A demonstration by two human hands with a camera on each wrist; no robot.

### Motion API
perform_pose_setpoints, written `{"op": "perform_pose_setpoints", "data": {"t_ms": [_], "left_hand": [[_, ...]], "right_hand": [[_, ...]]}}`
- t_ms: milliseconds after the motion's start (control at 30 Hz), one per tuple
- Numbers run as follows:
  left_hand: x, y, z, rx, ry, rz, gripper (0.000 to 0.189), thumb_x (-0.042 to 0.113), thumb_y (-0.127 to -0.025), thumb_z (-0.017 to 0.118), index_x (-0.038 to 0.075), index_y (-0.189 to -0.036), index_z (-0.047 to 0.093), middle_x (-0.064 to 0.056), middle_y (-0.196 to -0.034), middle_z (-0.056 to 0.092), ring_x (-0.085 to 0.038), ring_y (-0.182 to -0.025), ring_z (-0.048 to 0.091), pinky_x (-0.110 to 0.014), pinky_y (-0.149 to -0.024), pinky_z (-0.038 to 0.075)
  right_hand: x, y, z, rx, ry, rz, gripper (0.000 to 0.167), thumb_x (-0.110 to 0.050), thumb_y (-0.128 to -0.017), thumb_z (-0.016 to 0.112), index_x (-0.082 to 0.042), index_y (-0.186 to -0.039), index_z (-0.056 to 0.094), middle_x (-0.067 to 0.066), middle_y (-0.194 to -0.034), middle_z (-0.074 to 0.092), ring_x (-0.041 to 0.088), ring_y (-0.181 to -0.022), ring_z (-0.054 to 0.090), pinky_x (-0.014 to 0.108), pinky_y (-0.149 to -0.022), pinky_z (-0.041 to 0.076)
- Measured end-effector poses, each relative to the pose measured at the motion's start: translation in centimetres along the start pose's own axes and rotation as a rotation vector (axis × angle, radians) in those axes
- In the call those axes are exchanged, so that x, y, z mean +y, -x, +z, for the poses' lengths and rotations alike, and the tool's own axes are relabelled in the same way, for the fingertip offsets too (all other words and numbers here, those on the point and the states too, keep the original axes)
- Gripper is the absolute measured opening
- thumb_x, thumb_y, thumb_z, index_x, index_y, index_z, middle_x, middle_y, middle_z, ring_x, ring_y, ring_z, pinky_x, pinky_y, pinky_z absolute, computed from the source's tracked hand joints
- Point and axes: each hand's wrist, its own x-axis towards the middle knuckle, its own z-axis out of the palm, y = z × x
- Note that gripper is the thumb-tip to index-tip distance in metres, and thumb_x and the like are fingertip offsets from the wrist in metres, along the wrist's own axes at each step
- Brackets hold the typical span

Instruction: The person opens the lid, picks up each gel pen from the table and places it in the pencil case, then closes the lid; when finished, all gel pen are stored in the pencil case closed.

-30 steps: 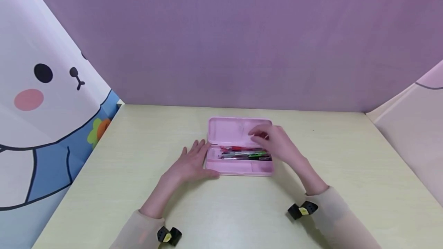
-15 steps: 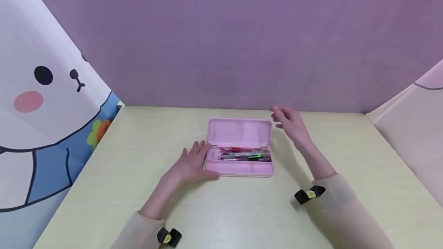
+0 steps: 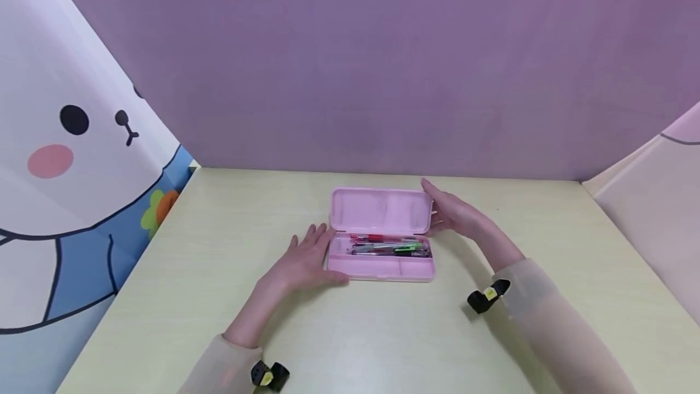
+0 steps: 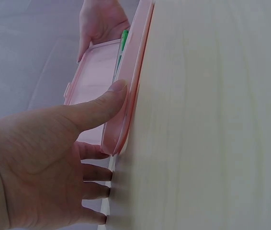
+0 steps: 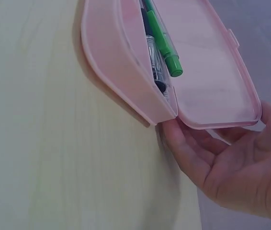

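A pink pencil case (image 3: pixel 363 267) lies on the table with its lid (image 3: pixel 377 210) raised back. Several pens (image 3: pixel 391 248) fill its rear compartment, among them a green-capped pen (image 5: pixel 166 52) and a red one. My left hand (image 3: pixel 303 263) rests at the case's left end, fingers spread and thumb against the front wall, as the left wrist view shows. At the right end, my right hand (image 3: pixel 456 214) touches the lid. In the right wrist view its thumb is by the lid's outer corner and its fingers reach beneath and behind, partly hidden.
The pale wooden table (image 3: pixel 350 333) extends around the case. A purple cloth (image 3: pixel 383 65) hangs along its far edge. Cloth with a cartoon animal (image 3: pixel 98 199) borders the left side, and pale cloth (image 3: pixel 656 211) borders the right.
My right hand moved from above the case out to the right and back, then came in and down to the lid's right edge. My left hand stayed at the left end.
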Motion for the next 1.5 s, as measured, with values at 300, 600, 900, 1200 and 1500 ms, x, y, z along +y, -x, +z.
{"op": "perform_pose_setpoints", "data": {"t_ms": [300, 600, 900, 1200, 1500], "left_hand": [[0.0, -0.2, 0.1, 0.008, -0.009, 0.0, 0.108, 0.051, -0.082, 0.081, 0.01, -0.163, 0.024, -0.021, -0.171, 0.02, -0.042, -0.161, 0.012, -0.067, -0.129, 0.01], [0.1, 0.0, -0.2, 0.001, -0.032, 0.0, 0.105, 0.051, -0.083, 0.081, 0.004, -0.16, 0.027, -0.022, -0.171, 0.02, -0.043, -0.161, 0.012, -0.068, -0.128, 0.011], [0.3, 0.3, -0.4, -0.016, -0.048, -0.01, 0.109, 0.054, -0.084, 0.078, -0.002, -0.161, 0.024, -0.022, -0.172, 0.017, -0.041, -0.162, 0.01, -0.065, -0.13, 0.01], [-0.1, 0.8, -0.6, 0.011, -0.029, -0.005, 0.116, 0.052, -0.083, 0.081, -0.005, -0.161, 0.018, -0.026, -0.17, 0.018, -0.043, -0.161, 0.011, -0.065, -0.129, 0.01], [-0.3, 1.1, -0.7, -0.002, 0.002, 0.036, 0.123, 0.05, -0.083, 0.082, 0.004, -0.165, 0.003, -0.022, -0.172, 0.017, -0.042, -0.161, 0.014, -0.065, -0.129, 0.013]], "right_hand": [[0.3, 0.3, -0.4, -0.085, 0.076, -0.099, 0.077, -0.059, -0.109, 0.023, 0.005, -0.148, 0.04, 0.022, -0.13, 0.063, 0.021, -0.105, 0.071, 0.04, -0.095, 0.06], [1.3, 2.2, -0.2, -0.116, 0.167, -0.249, 0.066, -0.048, -0.111, 0.03, 0.006, -0.141, 0.053, 0.021, -0.134, 0.063, 0.016, -0.114, 0.067, 0.038, -0.104, 0.057], [2.4, 4.1, 0.5, -0.112, 0.323, -0.367, 0.044, -0.034, -0.111, 0.043, -0.017, -0.148, 0.057, 0.008, -0.151, 0.06, 0.03, -0.139, 0.058, 0.061, -0.116, 0.043], [3.3, 5.4, 1.5, -0.074, 0.471, -0.428, 0.046, -0.029, -0.1, 0.067, -0.025, -0.145, 0.061, 0.01, -0.157, 0.052, 0.039, -0.147, 0.046, 0.048, -0.11, 0.049], [4.0, 6.2, 2.5, -0.021, 0.642, -0.504, 0.063, -0.042, -0.088, 0.08, -0.027, -0.146, 0.059, 0.009, -0.159, 0.049, 0.04, -0.148, 0.044, 0.065, -0.113, 0.043]]}}
